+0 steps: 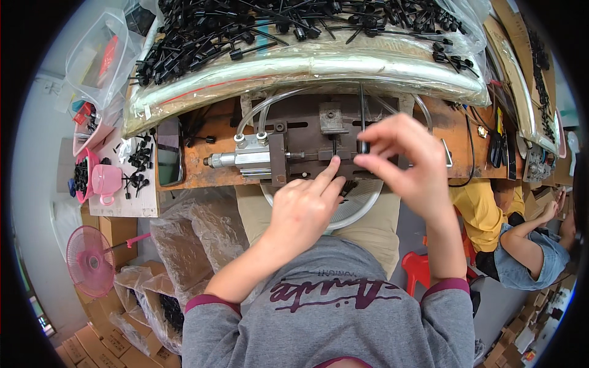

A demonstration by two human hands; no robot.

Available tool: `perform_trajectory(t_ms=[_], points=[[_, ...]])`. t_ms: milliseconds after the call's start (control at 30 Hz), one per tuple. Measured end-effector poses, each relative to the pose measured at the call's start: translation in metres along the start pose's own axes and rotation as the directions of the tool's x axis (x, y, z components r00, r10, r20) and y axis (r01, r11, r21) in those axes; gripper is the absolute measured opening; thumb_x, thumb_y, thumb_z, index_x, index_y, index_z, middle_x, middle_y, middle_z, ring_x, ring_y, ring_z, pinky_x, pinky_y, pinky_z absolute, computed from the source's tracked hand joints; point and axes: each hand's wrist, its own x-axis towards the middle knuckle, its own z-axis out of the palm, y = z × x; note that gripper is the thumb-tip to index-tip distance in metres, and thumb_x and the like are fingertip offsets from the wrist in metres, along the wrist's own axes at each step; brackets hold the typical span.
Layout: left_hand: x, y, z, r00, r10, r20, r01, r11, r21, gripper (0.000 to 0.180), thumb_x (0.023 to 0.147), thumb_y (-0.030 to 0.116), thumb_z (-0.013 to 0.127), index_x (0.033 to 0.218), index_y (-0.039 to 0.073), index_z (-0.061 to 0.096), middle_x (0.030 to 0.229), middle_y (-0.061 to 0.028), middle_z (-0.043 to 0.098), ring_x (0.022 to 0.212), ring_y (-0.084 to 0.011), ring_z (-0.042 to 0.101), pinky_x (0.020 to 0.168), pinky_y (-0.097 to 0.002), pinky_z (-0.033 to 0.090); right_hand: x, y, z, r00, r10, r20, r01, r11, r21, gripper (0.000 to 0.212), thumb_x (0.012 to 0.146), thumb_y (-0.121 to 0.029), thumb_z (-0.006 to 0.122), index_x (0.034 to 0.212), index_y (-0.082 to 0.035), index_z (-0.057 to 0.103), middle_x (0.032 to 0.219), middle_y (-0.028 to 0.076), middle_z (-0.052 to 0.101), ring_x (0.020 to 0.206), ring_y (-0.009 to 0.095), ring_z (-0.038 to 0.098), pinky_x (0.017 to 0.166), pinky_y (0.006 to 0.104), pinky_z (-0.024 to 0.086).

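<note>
My right hand (pixel 410 161) pinches a black part with a long thin stem (pixel 362 110) between thumb and fingertips. The stem points away from me, and the thick black end sits at the fingers. My left hand (pixel 307 205) reaches to the metal fixture (pixel 330 118), its index finger stretched out and the other fingers partly bent. That fingertip is at a small dark block, where another thin black piece (pixel 335 146) sits. To the left of the block, a silver air cylinder (pixel 252 161) with clear hoses is mounted on the brown metal base (pixel 279 138).
A plastic-wrapped tray rim (pixel 307 64) holds a heap of black stemmed parts (pixel 288 24). A phone (pixel 169 150) and a pink cup (pixel 107 181) lie left. A white basket (pixel 350 219) sits below the fixture. Another person (pixel 527 245) sits at right; a pink fan (pixel 91 260) stands left.
</note>
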Motion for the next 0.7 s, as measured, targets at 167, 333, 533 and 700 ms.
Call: perform_trajectory(t_ms=[167,333,533,700], points=[[0.056,-0.018,-0.039,0.940,0.092,-0.329,-0.141,0.982,-0.129,0.023,0.080,0.012,0.080,0.100,0.003,0.074,0.096,-0.0108,0.075,0.077,-0.0207,0.073,0.065,-0.0296,0.057,-0.049,0.010,0.023,0.986,-0.167,0.021,0.164,0.923,-0.349,0.029,0.074,0.002,0.076,0.101,0.000,0.065,0.119,0.018,0.062,0.100,0.032,0.067,0.080,0.0374,0.058],[0.139,-0.038,-0.045,0.865,0.131,-0.483,-0.140,0.990,0.018,0.017,0.086,0.010,0.073,0.102,0.008,0.074,0.088,-0.0058,0.072,0.072,-0.0192,0.069,0.067,-0.0293,0.056,-0.073,0.025,0.053,0.973,-0.189,0.132,0.230,0.832,-0.504,0.023,0.076,-0.003,0.067,0.098,0.003,0.061,0.133,0.022,0.059,0.089,0.026,0.068,0.076,0.0349,0.056],[0.209,-0.049,0.000,0.844,0.195,-0.499,-0.106,0.974,0.201,0.012,0.080,0.011,0.072,0.089,0.005,0.069,0.091,-0.0116,0.070,0.086,-0.0279,0.068,0.072,-0.0406,0.055,-0.061,0.015,0.063,0.971,-0.161,0.179,0.239,0.735,-0.635,0.024,0.071,-0.006,0.066,0.094,0.000,0.061,0.130,0.024,0.062,0.063,0.014,0.062,0.063,0.0284,0.050],[0.236,-0.060,0.015,0.936,0.090,-0.339,0.030,0.943,0.332,0.015,0.075,0.003,0.065,0.089,0.005,0.070,0.072,-0.0107,0.069,0.089,-0.0275,0.070,0.068,-0.0402,0.058,-0.063,0.015,0.061,0.972,-0.131,0.193,0.227,0.728,-0.647,0.025,0.070,-0.006,0.066,0.094,0.000,0.061,0.130,0.026,0.062,0.061,0.014,0.064,0.062,0.0281,0.050]])
